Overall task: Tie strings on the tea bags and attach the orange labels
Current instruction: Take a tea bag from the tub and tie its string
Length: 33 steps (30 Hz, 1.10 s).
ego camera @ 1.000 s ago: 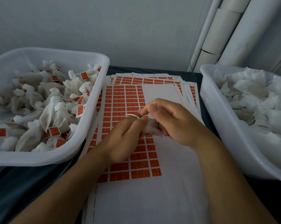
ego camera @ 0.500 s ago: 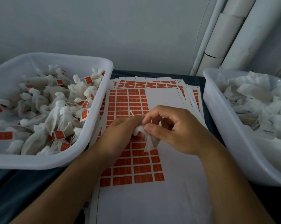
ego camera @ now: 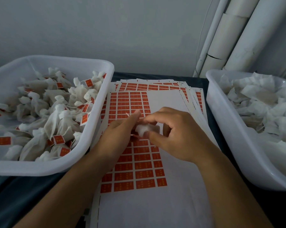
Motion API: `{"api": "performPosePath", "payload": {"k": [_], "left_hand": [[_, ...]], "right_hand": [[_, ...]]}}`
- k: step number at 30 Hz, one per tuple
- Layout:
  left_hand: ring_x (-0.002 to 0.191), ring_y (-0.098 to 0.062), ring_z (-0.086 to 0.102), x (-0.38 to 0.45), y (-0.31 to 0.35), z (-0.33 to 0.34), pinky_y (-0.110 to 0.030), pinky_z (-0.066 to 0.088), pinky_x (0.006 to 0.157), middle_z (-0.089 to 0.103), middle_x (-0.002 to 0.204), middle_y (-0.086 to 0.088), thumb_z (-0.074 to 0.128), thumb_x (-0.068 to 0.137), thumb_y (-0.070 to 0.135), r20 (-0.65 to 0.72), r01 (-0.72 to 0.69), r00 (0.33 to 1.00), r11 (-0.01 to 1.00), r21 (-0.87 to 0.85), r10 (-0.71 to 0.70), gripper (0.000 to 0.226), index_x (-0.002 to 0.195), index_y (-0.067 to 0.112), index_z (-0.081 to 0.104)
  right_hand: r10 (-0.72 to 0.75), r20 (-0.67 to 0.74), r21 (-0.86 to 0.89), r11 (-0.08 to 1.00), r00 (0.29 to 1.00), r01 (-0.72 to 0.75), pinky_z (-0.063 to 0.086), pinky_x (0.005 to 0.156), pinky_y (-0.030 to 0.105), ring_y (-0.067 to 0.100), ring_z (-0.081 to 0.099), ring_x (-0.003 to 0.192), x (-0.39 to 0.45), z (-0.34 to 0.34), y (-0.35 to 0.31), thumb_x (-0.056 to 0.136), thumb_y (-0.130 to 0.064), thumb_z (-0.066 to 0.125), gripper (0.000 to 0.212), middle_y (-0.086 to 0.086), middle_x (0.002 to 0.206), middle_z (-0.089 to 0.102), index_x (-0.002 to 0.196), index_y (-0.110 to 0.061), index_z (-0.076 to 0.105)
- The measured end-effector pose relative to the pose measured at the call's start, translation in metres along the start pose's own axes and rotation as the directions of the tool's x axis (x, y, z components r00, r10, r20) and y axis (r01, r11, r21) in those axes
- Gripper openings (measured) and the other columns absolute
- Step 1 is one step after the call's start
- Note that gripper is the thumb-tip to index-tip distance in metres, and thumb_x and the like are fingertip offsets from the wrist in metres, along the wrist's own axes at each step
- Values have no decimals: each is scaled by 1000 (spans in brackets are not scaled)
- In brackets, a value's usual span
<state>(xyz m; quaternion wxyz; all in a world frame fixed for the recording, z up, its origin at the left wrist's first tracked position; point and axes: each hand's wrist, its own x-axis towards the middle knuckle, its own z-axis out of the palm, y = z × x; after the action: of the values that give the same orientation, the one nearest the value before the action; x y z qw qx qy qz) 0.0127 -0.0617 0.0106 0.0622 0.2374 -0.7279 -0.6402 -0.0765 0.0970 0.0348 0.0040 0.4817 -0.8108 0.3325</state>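
Tea bags, finished: heaped with orange tags in the left bin [ego camera: 96, 135].
Tea bags, untied: piled in the right bin [ego camera: 221, 122].
Label sheet [ego camera: 139, 170]: flat between the bins, under both hands.
Right hand [ego camera: 176, 137]: fingers curled, pinching the tea bag [ego camera: 143, 128].
Left hand [ego camera: 121, 134]: fingertips closed at the bag's neck; string barely visible.
Technique: keep the neck gathered tight, draw the knot snug without tearing.

There are two hands, left hand [ego camera: 117, 137] and right hand [ego camera: 176, 137], one tea bag [ego camera: 143, 129] between them, two white tubs, left tub [ego camera: 56, 167] and right tub [ego camera: 224, 129], and one stack of label sheets [ego camera: 163, 102].
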Motion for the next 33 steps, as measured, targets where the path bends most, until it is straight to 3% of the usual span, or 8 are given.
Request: {"api": "performPosePath", "payload": {"k": [4, 9, 13, 16, 19, 22, 26, 33], "left_hand": [[109, -16, 70, -2, 1, -2, -51, 45, 109, 76, 110, 8, 36, 91, 79, 67, -98, 993, 995, -12, 99, 65, 109, 32, 77], [98, -34, 67, -7, 6, 2, -52, 55, 94, 72, 101, -11, 59, 100, 40, 184, -364, 915, 931, -1, 358, 32, 104, 14, 77], [90, -23, 68, -9, 7, 9, -35, 59, 84, 72, 91, -2, 61, 90, 35, 71, -470, 881, 882, 23, 467, 24, 93, 17, 78], [88, -18, 68, -8, 8, 7, -25, 57, 79, 73, 90, 3, 62, 92, 32, -22, -481, 876, 877, 13, 481, 23, 91, 15, 76], [79, -10, 62, -7, 6, 8, -20, 53, 69, 67, 80, 11, 60, 93, 39, -109, -496, 849, 852, 170, 516, 25, 87, 18, 73], [86, -12, 64, -12, 5, 13, -21, 55, 72, 68, 84, 14, 60, 89, 45, -183, -484, 840, 857, 175, 511, 27, 86, 22, 73], [93, -13, 65, -12, 2, 17, -27, 57, 79, 69, 90, 11, 66, 95, 35, -197, -461, 849, 869, 178, 490, 18, 87, 24, 77], [86, -5, 70, -15, 9, 19, -8, 51, 74, 75, 81, 14, 62, 91, 46, -189, -457, 871, 889, 29, 454, 24, 85, 29, 78]], "right_hand": [[35, -76, 38, 999, 997, -32, 47, 69, 6, -1, 63, 90, 2, 1, 0, 94, -45, 69, 18, -24, 103, 66, 108, -35, 73], [92, -92, 219, 973, 992, -70, 50, 73, 9, -2, 62, 93, 2, -6, 1, 98, -32, 64, 4, -22, 95, 64, 98, -35, 67], [156, -29, 321, 937, 987, -139, 50, 64, 11, -2, 63, 80, 3, -9, 2, 102, -31, 58, 14, -24, 81, 64, 92, -39, 64], [215, 58, 484, 848, 975, -216, 51, 60, 17, 5, 62, 67, 3, -13, 3, 105, -31, 54, 19, -15, 73, 65, 93, -32, 68], [295, 92, 632, 721, 951, -285, 51, 64, 23, 5, 63, 76, 3, -14, 3, 101, -43, 52, 26, -13, 79, 66, 83, -34, 68], [325, 21, 529, 799, 946, -286, 54, 68, 24, 3, 65, 86, 4, -6, 4, 103, -46, 50, 26, -16, 85, 67, 90, -32, 67], [312, -57, 290, 914, 948, -284, 57, 70, 15, 6, 67, 87, 7, 6, -2, 102, -49, 46, 23, -17, 97, 66, 106, -31, 62], [269, -170, 201, 951, 948, -234, 51, 74, 9, 0, 61, 87, 7, 11, -5, 101, -46, 51, 13, -17, 104, 60, 107, -35, 56]]}}
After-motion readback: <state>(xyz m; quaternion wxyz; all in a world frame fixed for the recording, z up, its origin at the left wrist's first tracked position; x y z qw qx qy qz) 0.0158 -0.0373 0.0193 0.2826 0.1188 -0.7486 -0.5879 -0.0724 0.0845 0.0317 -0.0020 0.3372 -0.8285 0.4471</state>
